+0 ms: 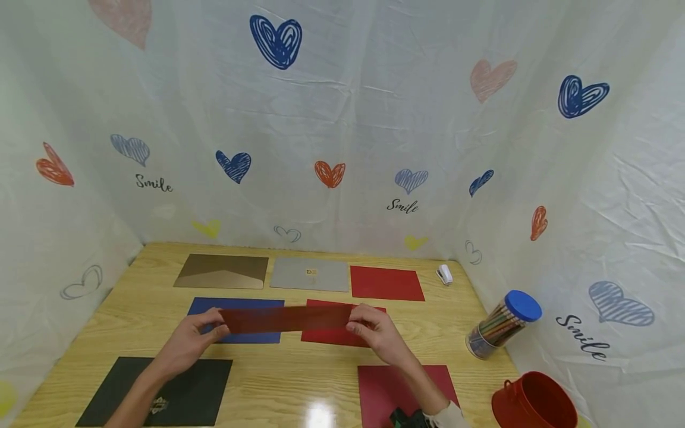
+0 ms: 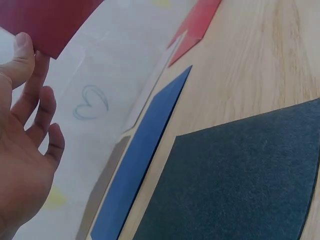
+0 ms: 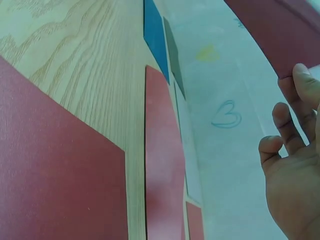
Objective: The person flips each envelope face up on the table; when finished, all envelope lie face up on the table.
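A dark red sheet of card (image 1: 286,318) is held level above the wooden table (image 1: 299,368), seen nearly edge-on. My left hand (image 1: 200,333) pinches its left end and my right hand (image 1: 369,326) pinches its right end. In the left wrist view the thumb (image 2: 22,47) lies against the red sheet's corner (image 2: 45,20). The right wrist view shows a fingertip (image 3: 302,72) on the sheet's end (image 3: 275,30). Under the sheet lie a blue card (image 1: 238,318) and a red card (image 1: 334,334).
Brown (image 1: 222,271), grey (image 1: 310,274) and red (image 1: 386,283) cards lie in the far row. A black card (image 1: 176,392) and a dark red card (image 1: 398,389) lie near me. A small white stapler (image 1: 445,274), a pencil jar (image 1: 503,325) and a red bucket (image 1: 535,401) stand at the right.
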Action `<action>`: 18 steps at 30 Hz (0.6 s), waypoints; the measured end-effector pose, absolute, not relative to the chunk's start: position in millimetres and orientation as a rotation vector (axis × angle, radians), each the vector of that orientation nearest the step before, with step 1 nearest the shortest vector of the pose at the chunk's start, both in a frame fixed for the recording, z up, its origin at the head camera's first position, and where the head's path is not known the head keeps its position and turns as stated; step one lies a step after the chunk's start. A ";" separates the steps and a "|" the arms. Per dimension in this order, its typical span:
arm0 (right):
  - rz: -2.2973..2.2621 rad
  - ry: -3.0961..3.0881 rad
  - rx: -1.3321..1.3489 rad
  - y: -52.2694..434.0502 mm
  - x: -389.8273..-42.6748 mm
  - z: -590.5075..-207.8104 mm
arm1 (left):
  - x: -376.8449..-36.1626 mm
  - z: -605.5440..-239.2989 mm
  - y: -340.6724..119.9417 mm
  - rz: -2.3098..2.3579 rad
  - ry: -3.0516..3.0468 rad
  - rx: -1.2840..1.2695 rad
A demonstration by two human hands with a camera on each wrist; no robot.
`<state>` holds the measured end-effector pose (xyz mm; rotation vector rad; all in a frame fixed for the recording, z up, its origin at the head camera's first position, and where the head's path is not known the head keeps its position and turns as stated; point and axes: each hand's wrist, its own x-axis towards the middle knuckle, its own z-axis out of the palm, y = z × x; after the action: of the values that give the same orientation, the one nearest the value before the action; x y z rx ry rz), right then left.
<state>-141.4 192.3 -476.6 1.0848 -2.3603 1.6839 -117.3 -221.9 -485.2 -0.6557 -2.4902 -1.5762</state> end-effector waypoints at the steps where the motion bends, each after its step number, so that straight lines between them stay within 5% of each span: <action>1: 1.677 -2.362 1.071 190.9 -139.1 -472.4 | -116.9 -484.6 -220.9 -1.591 -2.490 -0.643; 8: 1.809 -2.427 0.990 186.0 -129.3 -451.5 | -118.6 -485.9 -217.8 -1.652 -2.451 -0.685; 18: 1.865 -2.592 0.990 192.8 -142.5 -476.5 | -124.4 -488.6 -223.1 -1.688 -2.419 -0.885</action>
<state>-142.5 192.8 -476.5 0.9896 -2.5924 1.8648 -124.4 -223.1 -488.6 -0.8852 -2.4188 -1.6882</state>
